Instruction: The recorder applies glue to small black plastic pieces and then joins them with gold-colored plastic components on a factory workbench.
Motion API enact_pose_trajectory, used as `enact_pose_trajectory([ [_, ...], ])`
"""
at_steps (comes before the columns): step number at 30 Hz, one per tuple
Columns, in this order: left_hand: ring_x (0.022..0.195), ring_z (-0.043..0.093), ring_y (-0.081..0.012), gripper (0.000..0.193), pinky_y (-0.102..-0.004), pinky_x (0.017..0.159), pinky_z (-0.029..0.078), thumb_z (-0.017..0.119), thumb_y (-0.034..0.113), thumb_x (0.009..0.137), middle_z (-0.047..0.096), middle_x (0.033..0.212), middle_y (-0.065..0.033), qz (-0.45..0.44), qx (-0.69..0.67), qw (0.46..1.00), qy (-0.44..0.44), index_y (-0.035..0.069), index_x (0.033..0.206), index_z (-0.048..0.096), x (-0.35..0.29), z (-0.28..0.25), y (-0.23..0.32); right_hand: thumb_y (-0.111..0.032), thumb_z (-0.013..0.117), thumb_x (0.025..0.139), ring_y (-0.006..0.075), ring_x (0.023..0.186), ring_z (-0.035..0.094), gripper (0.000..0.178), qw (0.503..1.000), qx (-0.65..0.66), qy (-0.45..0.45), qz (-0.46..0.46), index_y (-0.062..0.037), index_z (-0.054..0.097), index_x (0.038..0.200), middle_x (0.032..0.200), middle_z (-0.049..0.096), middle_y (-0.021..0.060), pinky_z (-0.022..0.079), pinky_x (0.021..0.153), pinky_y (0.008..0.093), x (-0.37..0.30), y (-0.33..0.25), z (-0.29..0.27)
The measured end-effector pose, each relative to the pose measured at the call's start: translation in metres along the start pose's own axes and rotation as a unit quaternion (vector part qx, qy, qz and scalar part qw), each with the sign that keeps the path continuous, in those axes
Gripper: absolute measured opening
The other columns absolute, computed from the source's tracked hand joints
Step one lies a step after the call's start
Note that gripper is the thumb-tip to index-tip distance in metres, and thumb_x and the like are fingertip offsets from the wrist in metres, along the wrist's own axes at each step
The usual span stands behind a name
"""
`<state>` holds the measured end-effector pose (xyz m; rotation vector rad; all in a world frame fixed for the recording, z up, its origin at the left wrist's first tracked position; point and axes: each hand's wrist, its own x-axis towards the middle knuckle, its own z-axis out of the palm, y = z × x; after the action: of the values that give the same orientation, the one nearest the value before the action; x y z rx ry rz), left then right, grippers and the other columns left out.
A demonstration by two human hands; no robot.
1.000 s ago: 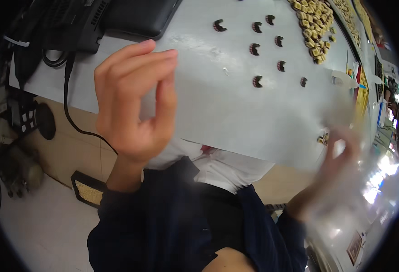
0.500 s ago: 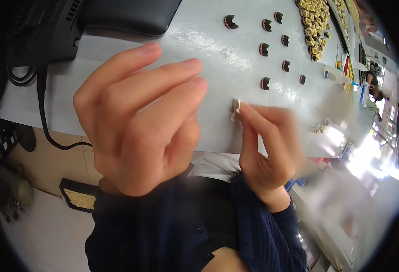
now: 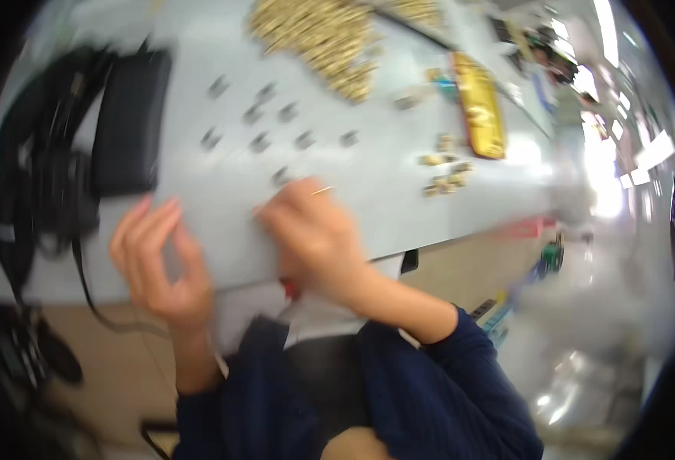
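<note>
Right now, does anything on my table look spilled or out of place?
Nothing clearly looks spilled or damaged, though blur hides detail. Only the small cluster of yellowish pieces beside the yellow packet stands out slightly, lying apart from the large pile.

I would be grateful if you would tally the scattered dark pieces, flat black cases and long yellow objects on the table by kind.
Small, dark, scattered pieces: 9
Flat, black, rectangular case: 1
Long, shiny yellow object: 1
Total: 11
</note>
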<state>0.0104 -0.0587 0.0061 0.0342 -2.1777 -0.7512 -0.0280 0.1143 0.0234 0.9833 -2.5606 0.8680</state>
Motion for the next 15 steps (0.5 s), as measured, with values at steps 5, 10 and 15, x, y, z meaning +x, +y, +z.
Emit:
enact_pose_trajectory([
  [5, 0.099, 0.058, -0.0347, 0.014, -0.043, 0.089, 0.045, 0.057, -0.007, 0.082, 0.064, 0.096, -0.0145, -0.023, 0.015, 1.0, 0.001, -0.004, 0.095, 0.062, -0.018, -0.008, -0.006, -0.008, 0.055, 0.075, 0.0325, 0.087, 0.054, 0.011, 0.999, -0.01, 0.007, -0.05, 0.0003, 0.05, 0.07, 0.087, 0.05, 0.017, 0.051, 0.065, 0.0398, 0.023, -0.004, 0.054],
  [10, 0.102, 0.056, -0.0343, 0.013, -0.0435, 0.089, 0.044, 0.056, -0.004, 0.084, 0.061, 0.099, -0.0158, -0.011, -0.016, 1.0, 0.004, -0.002, 0.096, 0.06, -0.018, -0.004, -0.003, -0.006, 0.054, 0.076, 0.0314, 0.088, 0.054, 0.009, 0.998, -0.018, -0.022, -0.055, 0.0019, 0.052, 0.073, 0.09, 0.051, 0.0161, 0.052, 0.068, 0.0358, -0.003, -0.007, 0.033],
  [15, 0.101, 0.055, -0.0331, 0.013, -0.0423, 0.089, 0.044, 0.055, -0.003, 0.084, 0.059, 0.1, -0.0163, -0.017, -0.001, 1.0, -0.002, -0.001, 0.096, 0.059, -0.017, -0.001, -0.008, -0.002, 0.058, 0.072, 0.0304, 0.091, 0.055, 0.004, 0.996, 0.07, -0.022, -0.053, 0.001, 0.057, 0.072, 0.088, 0.053, 0.0136, 0.051, 0.072, 0.0372, -0.037, -0.008, -0.007],
])
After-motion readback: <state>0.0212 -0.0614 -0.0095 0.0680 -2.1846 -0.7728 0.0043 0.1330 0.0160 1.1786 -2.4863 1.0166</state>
